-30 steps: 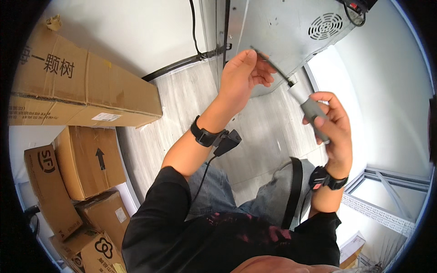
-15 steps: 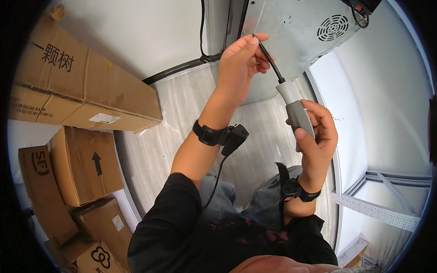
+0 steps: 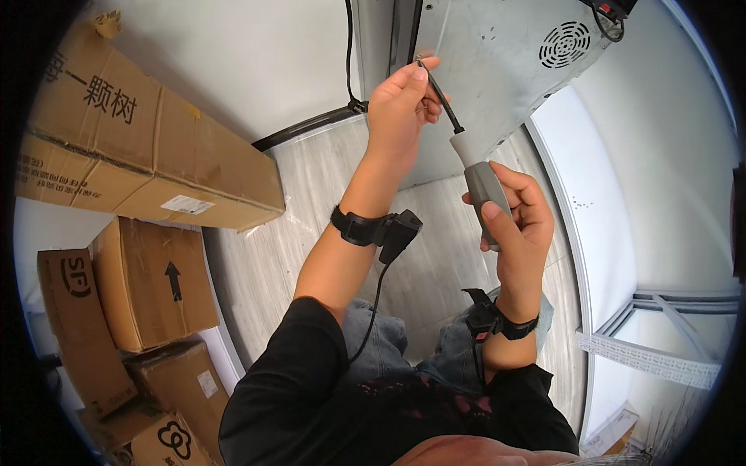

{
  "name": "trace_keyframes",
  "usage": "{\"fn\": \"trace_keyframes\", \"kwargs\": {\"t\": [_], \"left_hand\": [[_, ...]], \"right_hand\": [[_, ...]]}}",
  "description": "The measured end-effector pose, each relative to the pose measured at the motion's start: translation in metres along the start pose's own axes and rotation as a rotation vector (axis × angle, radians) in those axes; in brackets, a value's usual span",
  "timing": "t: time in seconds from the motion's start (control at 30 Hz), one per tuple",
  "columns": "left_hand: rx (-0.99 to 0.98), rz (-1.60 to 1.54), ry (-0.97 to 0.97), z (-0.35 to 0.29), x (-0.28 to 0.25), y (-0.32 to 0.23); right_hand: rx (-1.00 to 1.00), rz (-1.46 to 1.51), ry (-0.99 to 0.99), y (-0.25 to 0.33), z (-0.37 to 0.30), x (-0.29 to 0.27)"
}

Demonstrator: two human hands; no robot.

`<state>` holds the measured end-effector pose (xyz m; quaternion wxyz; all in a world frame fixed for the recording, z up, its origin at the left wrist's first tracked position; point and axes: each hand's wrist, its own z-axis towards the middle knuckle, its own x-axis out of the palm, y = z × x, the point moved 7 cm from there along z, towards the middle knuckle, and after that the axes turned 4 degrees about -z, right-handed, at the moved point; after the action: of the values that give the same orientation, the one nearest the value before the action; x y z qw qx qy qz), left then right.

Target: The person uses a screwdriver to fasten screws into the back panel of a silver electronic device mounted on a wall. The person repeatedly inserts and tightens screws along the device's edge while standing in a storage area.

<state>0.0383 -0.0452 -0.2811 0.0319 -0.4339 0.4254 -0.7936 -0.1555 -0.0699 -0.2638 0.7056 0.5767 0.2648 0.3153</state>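
Note:
A screwdriver [image 3: 486,193] with a grey handle and a dark shaft slants up and left, its tip at a metal panel [image 3: 497,85]. My right hand [image 3: 521,213] is wrapped round the handle, thumb along its side. Near the tip, the thumb and forefinger of my left hand [image 3: 402,97] pinch the end of the shaft against the panel. A small screw may sit at the tip, too small to make out. The panel has a round vent grille [image 3: 565,44].
Cardboard boxes [image 3: 175,147] are stacked along the left. A black cable [image 3: 351,54] runs down the corner behind the panel. White frame rails [image 3: 653,357] stand at the right. Black straps with small devices [image 3: 400,237] circle my wrists, one with a trailing cable.
My right hand and the screwdriver have shifted left. The left hand has moved slightly left with the tip, still pinching it.

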Motion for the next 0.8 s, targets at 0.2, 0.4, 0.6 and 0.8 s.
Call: {"fn": "trace_keyframes", "kwargs": {"t": [0.2,0.4,0.6,0.8], "left_hand": [[0.015,-0.018,-0.04,0.002,0.002,0.005],[0.018,-0.037,-0.051,0.006,0.0,0.004],[0.006,-0.061,-0.066,0.005,0.001,0.004],[-0.018,-0.051,-0.04,0.002,0.007,0.003]], "right_hand": [[0.033,0.024,-0.003,0.0,0.004,0.0],[0.141,0.112,0.034,0.002,0.006,0.0],[0.144,0.011,-0.015,0.017,0.007,-0.001],[-0.377,-0.567,-0.168,0.042,0.003,0.002]]}}
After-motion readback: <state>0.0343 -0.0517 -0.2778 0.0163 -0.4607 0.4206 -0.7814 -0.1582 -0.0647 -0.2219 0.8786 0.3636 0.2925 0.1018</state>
